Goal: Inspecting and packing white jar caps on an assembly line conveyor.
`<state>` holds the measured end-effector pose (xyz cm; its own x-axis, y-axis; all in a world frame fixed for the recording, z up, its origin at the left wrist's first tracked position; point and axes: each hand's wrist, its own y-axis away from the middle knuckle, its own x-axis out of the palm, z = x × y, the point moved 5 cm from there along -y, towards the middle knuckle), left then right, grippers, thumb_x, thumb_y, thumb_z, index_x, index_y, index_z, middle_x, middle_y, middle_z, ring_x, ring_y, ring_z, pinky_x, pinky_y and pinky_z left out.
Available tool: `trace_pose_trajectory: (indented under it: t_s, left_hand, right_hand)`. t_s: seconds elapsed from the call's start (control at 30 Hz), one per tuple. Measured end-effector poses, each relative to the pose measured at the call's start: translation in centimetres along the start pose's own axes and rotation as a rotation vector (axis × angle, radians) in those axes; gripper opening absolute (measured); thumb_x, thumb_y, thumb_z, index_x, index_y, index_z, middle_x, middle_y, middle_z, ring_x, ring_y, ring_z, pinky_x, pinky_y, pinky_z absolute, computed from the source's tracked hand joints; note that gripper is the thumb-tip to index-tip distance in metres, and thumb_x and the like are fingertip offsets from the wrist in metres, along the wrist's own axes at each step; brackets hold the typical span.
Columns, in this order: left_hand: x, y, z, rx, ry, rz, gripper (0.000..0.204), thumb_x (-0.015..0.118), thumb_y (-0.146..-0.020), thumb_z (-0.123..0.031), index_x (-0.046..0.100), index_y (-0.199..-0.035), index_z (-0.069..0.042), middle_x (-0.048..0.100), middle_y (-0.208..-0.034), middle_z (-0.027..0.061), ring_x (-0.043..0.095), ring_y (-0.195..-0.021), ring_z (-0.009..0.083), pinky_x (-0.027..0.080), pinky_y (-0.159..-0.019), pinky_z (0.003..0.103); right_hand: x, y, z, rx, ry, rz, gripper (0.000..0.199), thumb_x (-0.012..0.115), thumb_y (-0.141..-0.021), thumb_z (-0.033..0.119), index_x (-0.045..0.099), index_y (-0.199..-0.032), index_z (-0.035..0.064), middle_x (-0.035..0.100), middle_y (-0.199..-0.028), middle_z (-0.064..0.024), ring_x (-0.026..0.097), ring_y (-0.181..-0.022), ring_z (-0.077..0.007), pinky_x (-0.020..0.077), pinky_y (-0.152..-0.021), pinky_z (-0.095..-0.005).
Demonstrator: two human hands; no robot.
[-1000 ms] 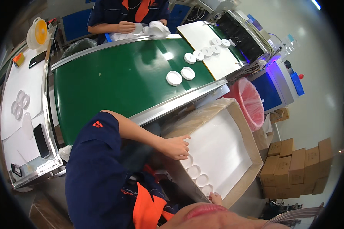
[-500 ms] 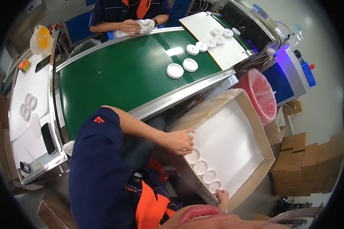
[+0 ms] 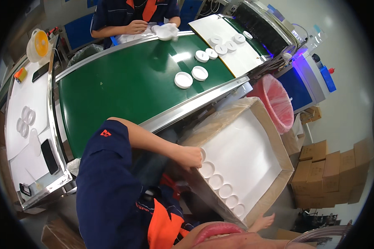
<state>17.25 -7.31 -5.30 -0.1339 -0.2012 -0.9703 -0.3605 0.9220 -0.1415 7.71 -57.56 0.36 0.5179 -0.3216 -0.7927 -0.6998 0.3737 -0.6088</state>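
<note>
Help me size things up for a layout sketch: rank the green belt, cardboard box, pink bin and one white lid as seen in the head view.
1. green belt
2. cardboard box
3. pink bin
4. white lid

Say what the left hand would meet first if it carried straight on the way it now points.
The left hand points into the cardboard box. Its fingers already appear to be on a white lid; beyond that, probably the box's white liner sheet. Depth is unclear.
</note>
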Motion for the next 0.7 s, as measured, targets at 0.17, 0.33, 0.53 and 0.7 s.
trace_pose_trajectory:
  t_s: [0.17, 0.33, 0.53, 0.7]
  left_hand:
    - [0.1, -0.1, 0.4, 0.043, 0.032, -0.027, 0.028, 0.075, -0.062, -0.028, 0.066, -0.08, -0.009, 0.064, -0.068, 0.011, 0.064, -0.07, 0.0307, 0.047, -0.06, 0.042]
    - [0.1, -0.5, 0.9, 0.047, 0.019, -0.077, 0.029, 0.079, -0.057, -0.031, 0.07, -0.072, -0.007, 0.065, -0.068, 0.013, 0.064, -0.072, 0.0328, 0.049, -0.063, 0.043]
    - [0.2, -0.1, 2.2, 0.047, 0.019, -0.074, 0.035, 0.08, -0.057, -0.038, 0.071, -0.07, -0.008, 0.065, -0.067, 0.0151, 0.064, -0.068, 0.0353, 0.049, -0.062, 0.043]
    - [-0.5, -0.3, 3.0, -0.048, 0.044, 0.141, 0.031, 0.08, -0.058, -0.033, 0.071, -0.075, -0.008, 0.066, -0.076, 0.0133, 0.064, -0.077, 0.0337, 0.05, -0.066, 0.044]
  right_hand:
    - [8.5, 2.9, -5.5, 0.199, -0.543, 0.581, 0.046, 0.073, -0.073, 0.014, 0.058, -0.107, -0.0132, 0.064, -0.104, -0.0247, 0.062, -0.097, -0.0347, 0.0469, -0.085, -0.0414]
    - [8.5, 3.5, -6.4, 0.155, -0.629, 0.483, 0.04, 0.069, -0.071, 0.012, 0.061, -0.101, -0.0127, 0.067, -0.095, -0.025, 0.065, -0.085, -0.0358, 0.0499, -0.077, -0.0427]
    - [5.2, 4.0, -1.7, 0.286, -0.131, 0.457, 0.046, 0.068, -0.068, 0.019, 0.063, -0.104, -0.0084, 0.065, -0.095, -0.0288, 0.062, -0.088, -0.0441, 0.0483, -0.079, -0.0491]
    - [5.6, 6.4, -4.8, 0.212, -0.303, 0.389, 0.047, 0.07, -0.068, 0.02, 0.062, -0.107, -0.0043, 0.065, -0.098, -0.028, 0.061, -0.09, -0.0462, 0.0481, -0.079, -0.0511]
